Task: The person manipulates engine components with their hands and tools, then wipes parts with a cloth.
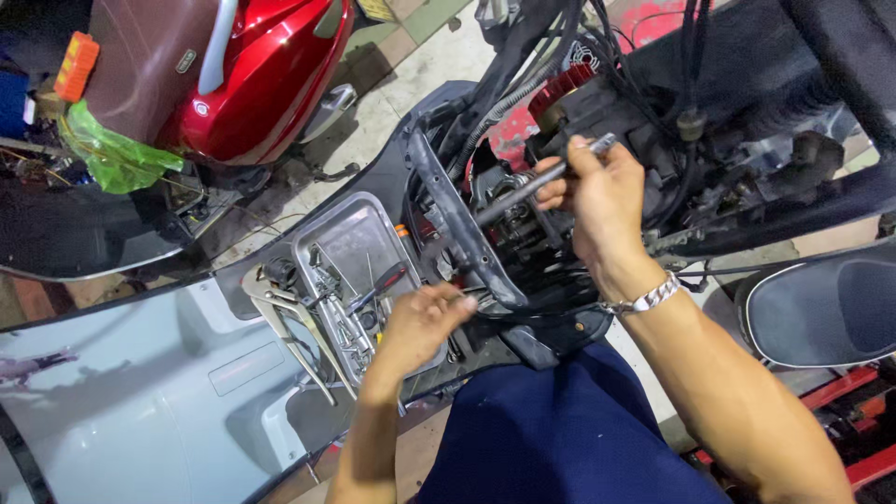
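Observation:
My right hand (pixel 602 201) grips a long grey socket wrench (pixel 527 187) that points down into the exposed engine (pixel 523 224) of a stripped scooter. A metal watch sits on that wrist. My left hand (pixel 425 322) hovers with curled fingers at the edge of a metal tray (pixel 350 233), close to the black frame tube (pixel 457 224); whether it holds anything small I cannot tell. The tray holds several tools, among them a screwdriver with a red and black handle (pixel 378 289).
Locking pliers (pixel 280 313) lie on a pale grey body panel (pixel 140 401) at the left. A red scooter (pixel 252 75) stands at the back left, with a green plastic bag (pixel 112 154) beside it. Black cables (pixel 691 65) hang over the engine. My blue trouser leg (pixel 560 429) is below.

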